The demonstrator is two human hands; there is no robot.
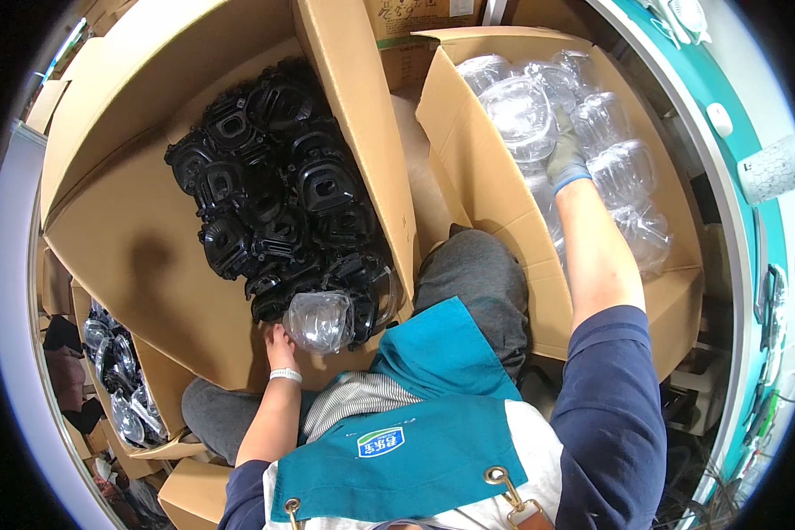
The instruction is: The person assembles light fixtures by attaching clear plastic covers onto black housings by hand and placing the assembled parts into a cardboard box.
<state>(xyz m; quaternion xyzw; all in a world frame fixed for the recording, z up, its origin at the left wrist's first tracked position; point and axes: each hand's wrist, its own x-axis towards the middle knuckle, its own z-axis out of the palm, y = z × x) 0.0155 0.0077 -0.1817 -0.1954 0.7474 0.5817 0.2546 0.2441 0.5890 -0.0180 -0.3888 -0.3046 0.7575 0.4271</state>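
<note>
A tall cardboard wall blocks sideways passage between black parts and clear covers, both reachable from above.

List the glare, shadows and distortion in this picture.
Head view: bright glints on the clear plastic covers around the gloved right hand; head view: a soft dark shadow on the inside of the large cardboard box; head view: the teal desk bends in a curve, and the picture's corners go black.

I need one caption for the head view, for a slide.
Gloved right hand among clear plastic shells in a cardboard box; bare left hand beside another clear shell near black plastic parts.
</note>
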